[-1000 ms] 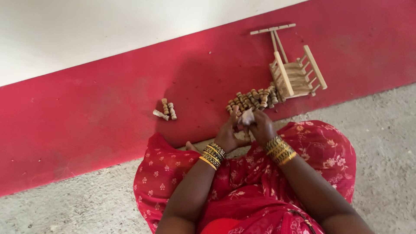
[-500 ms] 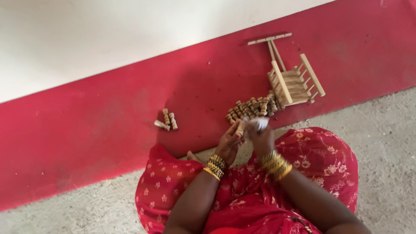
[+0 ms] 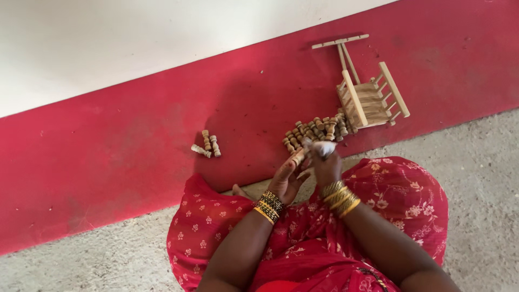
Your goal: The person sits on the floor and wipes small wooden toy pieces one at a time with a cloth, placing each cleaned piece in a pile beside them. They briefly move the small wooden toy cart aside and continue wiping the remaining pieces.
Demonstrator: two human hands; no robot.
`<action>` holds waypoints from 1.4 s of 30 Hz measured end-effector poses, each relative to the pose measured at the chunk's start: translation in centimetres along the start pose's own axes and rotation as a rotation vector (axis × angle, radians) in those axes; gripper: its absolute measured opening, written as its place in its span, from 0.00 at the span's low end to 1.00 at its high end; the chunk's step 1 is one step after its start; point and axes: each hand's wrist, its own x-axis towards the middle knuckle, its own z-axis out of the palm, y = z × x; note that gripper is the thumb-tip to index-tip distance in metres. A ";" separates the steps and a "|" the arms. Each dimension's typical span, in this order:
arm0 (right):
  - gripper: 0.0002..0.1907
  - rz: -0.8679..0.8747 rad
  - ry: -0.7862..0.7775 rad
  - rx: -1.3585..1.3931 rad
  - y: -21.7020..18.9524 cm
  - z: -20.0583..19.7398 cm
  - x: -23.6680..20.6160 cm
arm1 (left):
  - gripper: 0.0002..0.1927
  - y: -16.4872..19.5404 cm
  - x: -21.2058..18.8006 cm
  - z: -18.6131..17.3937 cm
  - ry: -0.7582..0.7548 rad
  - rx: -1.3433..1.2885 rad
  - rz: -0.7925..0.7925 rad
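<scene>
Red painted floor band [image 3: 108,162] lies ahead of both hands, meeting grey concrete [image 3: 486,178] at the person's knees. Beyond and to the right of the right hand [image 3: 326,168] stands a small wooden swing-chair model [image 3: 372,97]. Just ahead of the fingertips sits a heap of turned wooden pegs [image 3: 316,130], and well to the left of the left hand [image 3: 286,181] lies a separate group of three pegs [image 3: 207,146].

The left hand is closed on one wooden peg [image 3: 298,157], held between thumb and fingers at knee height. The right hand is closed narrowly around a small pale wad, apparently cloth or abrasive paper [image 3: 323,148], touching the peg's far end.

Judged procedure: the step in hand appears to be rubbing the peg smooth. Grip the peg near its base so the turned profile stays exposed. Rotate it against the wad rather than scrubbing one face. Keep pressure light over the narrow necks, which would likely snap first. Keep rubbed and unrubbed pegs apart.
</scene>
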 end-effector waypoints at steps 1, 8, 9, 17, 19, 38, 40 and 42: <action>0.11 0.035 0.008 -0.023 0.0 0.0 0.0 | 0.52 0.2 0.0 0.2 0.012 0.076 -0.015; 0.10 -0.183 -0.044 0.115 0.4 0.2 -0.3 | 0.53 1.3 -0.2 2.3 0.120 0.089 -0.050; 0.11 -0.037 -0.028 0.010 0.4 0.2 -0.2 | 0.53 1.3 -0.4 2.5 0.085 0.108 -0.042; 0.10 -0.151 0.000 0.048 0.8 0.2 -0.3 | 0.51 0.8 -0.3 1.4 0.141 0.108 -0.068; 0.10 -0.118 -0.026 0.096 0.7 0.4 -0.6 | 0.52 0.6 -0.1 1.0 0.100 0.132 -0.047; 0.11 0.000 -0.056 0.256 -0.5 0.4 -0.4 | 0.49 1.4 -0.5 1.2 0.087 0.095 -0.036; 0.11 0.016 -0.044 0.034 -0.9 0.3 0.0 | 0.49 1.5 -0.5 1.3 0.127 0.092 -0.052; 0.12 0.099 -0.054 -0.082 -1.2 0.1 0.2 | 0.49 1.6 -0.6 1.4 0.119 0.109 -0.054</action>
